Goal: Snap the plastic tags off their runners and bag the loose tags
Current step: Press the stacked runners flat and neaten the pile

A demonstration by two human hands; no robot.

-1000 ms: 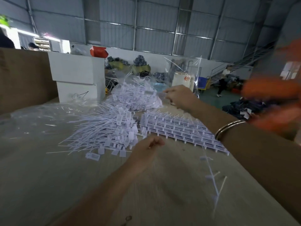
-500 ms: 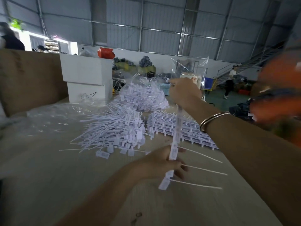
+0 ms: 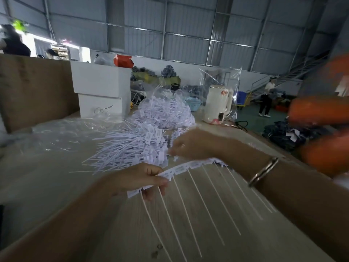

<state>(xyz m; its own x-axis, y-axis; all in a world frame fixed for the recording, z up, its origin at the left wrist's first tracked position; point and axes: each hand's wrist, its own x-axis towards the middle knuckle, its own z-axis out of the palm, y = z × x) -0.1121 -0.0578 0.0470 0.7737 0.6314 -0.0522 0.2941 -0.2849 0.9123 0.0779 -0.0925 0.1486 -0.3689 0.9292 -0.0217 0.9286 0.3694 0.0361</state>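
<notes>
on the desk (image 3: 47, 176) a heap of loose tags (image 3: 132, 148) lay left of centre. the left hand (image 3: 136, 178) pinched one end of a tag strip (image 3: 188, 166), fingers (image 3: 151, 193) curled under it. the right hand (image 3: 194, 144) held the far end, its grip blurred. the strip looked light and bendy, its tails thin and whippy; best gripped at the flat heads. a filled bag (image 3: 166, 112) sat behind.

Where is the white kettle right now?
In the head view the white kettle stands at the far right end of the table, just right of the bagged heap of tags, with a clear plastic bag upright behind it.
</notes>
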